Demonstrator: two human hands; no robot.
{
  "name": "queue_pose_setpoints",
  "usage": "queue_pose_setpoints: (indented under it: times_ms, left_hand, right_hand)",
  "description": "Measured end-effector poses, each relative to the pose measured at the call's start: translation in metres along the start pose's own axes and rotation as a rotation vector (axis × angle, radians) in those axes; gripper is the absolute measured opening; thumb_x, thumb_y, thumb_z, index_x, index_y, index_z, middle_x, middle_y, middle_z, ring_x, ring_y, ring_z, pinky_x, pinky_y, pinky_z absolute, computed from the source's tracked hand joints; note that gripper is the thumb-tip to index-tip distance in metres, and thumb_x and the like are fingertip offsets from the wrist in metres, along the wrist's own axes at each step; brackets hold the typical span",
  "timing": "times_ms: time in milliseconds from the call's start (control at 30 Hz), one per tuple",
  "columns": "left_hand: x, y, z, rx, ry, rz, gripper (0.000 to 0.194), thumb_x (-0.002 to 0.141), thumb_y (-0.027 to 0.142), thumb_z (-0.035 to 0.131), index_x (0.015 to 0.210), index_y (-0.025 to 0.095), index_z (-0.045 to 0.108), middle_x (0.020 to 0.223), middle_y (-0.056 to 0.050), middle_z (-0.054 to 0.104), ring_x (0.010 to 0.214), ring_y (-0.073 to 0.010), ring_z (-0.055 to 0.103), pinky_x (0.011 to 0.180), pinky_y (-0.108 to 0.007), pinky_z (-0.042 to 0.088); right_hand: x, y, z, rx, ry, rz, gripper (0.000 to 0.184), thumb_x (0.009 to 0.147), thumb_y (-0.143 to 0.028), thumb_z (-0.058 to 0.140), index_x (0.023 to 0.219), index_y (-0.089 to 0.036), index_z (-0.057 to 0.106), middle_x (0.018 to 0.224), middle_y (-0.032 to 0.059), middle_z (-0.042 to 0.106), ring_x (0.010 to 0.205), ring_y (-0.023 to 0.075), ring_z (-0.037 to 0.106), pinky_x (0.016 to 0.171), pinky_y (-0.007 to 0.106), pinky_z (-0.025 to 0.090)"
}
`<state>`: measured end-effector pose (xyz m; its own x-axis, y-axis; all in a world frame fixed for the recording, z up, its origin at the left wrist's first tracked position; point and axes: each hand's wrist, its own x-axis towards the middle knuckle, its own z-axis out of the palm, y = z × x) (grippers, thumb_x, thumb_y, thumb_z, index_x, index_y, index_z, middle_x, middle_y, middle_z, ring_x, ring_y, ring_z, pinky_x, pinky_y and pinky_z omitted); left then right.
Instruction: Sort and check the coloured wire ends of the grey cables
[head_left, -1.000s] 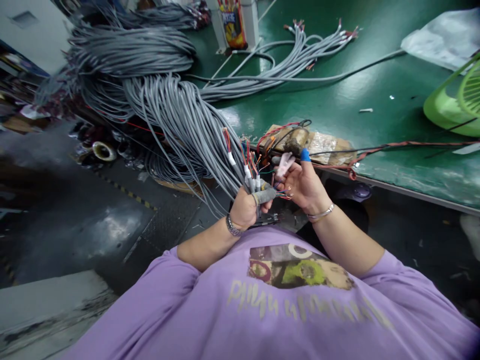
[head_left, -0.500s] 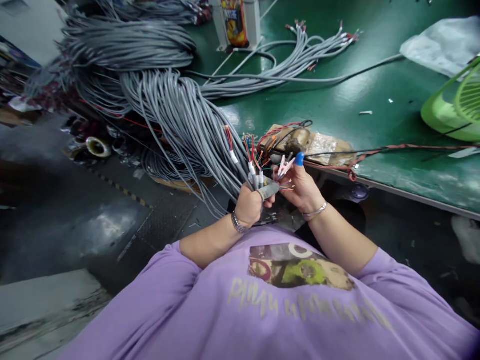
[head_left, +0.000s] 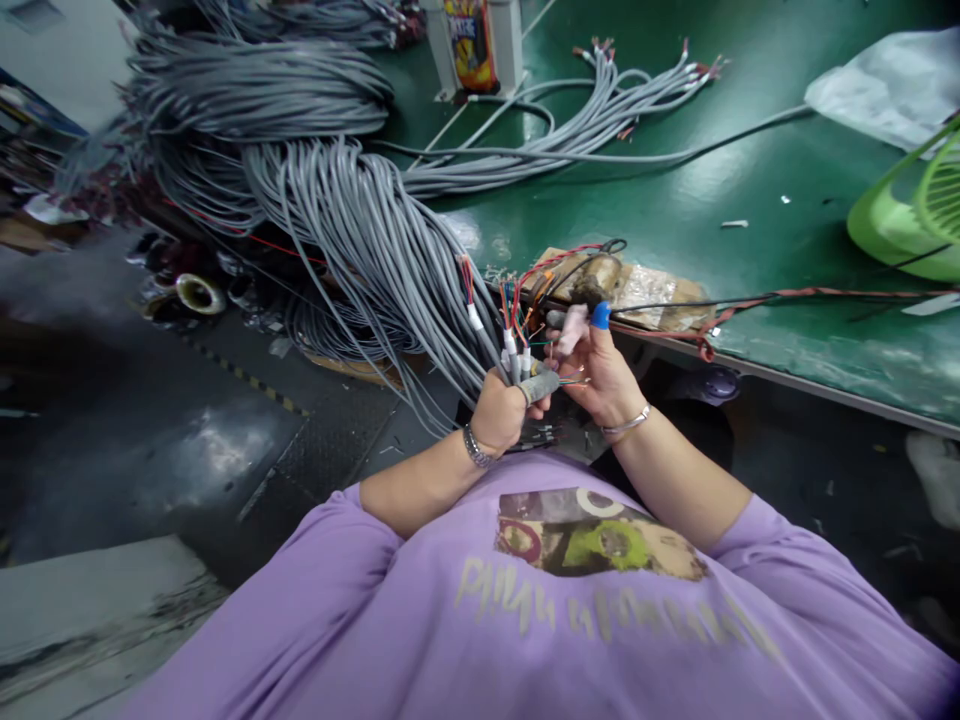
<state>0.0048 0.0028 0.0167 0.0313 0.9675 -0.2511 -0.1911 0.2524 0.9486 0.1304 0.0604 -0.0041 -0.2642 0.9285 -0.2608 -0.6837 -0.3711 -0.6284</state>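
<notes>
A glossy green surface (head_left: 787,235) stretches across a workroom, its top catching the light. Yellow-and-black striped tape (head_left: 241,376) marks the dark gray floor (head_left: 142,480), lit by one bright, blurred reflection (head_left: 214,445). A pale panel (head_left: 64,55) stands upper left; a scuffed, whitish ledge (head_left: 90,595) occupies the lower left.

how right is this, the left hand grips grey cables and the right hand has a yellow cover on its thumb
The colour is wrong: the thumb cover on the right hand is blue, as the head view shows. The left hand does grip grey cables.
</notes>
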Motion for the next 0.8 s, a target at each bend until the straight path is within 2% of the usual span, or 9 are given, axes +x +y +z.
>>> queue_pose_setpoints:
  times_ms: [200, 367, 533, 667, 800]
  left_hand:
    - [-0.010, 0.001, -0.005, -0.030, -0.012, 0.002, 0.036, 0.062, 0.042, 0.082, 0.061, 0.017, 0.056, 0.049, 0.005, 0.054, 0.040, -0.0057, 0.044, 0.040, -0.019, 0.034]
    - [-0.011, 0.005, -0.003, -0.056, 0.028, 0.009, 0.035, 0.061, 0.042, 0.081, 0.064, 0.017, 0.057, 0.049, 0.005, 0.054, 0.041, -0.0057, 0.044, 0.040, -0.019, 0.034]
    - [-0.004, 0.008, 0.001, -0.084, 0.061, 0.025, 0.034, 0.062, 0.042, 0.080, 0.062, 0.017, 0.056, 0.050, 0.004, 0.054, 0.041, -0.0054, 0.044, 0.040, -0.019, 0.033]
    - [0.000, 0.008, 0.003, -0.078, 0.081, 0.018, 0.032, 0.063, 0.041, 0.078, 0.061, 0.017, 0.056, 0.050, 0.004, 0.054, 0.041, -0.0054, 0.045, 0.039, -0.019, 0.033]
    - [0.002, 0.005, 0.004, -0.081, 0.066, 0.023, 0.032, 0.064, 0.039, 0.078, 0.059, 0.017, 0.055, 0.050, 0.004, 0.054, 0.041, -0.0053, 0.045, 0.039, -0.018, 0.033]
  right_hand:
    - [-0.009, -0.005, -0.001, 0.021, -0.009, 0.057, 0.057, 0.081, -0.080, 0.059, 0.085, -0.023, 0.068, 0.071, -0.0003, 0.069, 0.058, 0.0119, 0.057, 0.054, 0.024, 0.047]
    - [-0.014, -0.011, -0.006, -0.077, -0.042, 0.057, 0.059, 0.082, -0.080, 0.057, 0.086, -0.023, 0.069, 0.071, 0.0005, 0.068, 0.056, 0.0120, 0.055, 0.052, 0.025, 0.044]
    - [-0.010, -0.011, -0.002, -0.118, -0.011, -0.027, 0.048, 0.082, -0.070, 0.068, 0.087, -0.022, 0.069, 0.070, -0.0005, 0.067, 0.058, 0.0118, 0.055, 0.055, 0.026, 0.044]
    - [-0.006, -0.005, 0.000, -0.125, 0.032, -0.120, 0.048, 0.079, -0.070, 0.072, 0.087, -0.023, 0.069, 0.069, -0.0011, 0.066, 0.060, 0.0125, 0.055, 0.056, 0.027, 0.045]
    - [-0.004, -0.003, 0.000, -0.072, 0.026, -0.075, 0.044, 0.078, -0.066, 0.075, 0.081, -0.023, 0.067, 0.074, -0.0004, 0.069, 0.063, 0.0135, 0.057, 0.059, 0.028, 0.046]
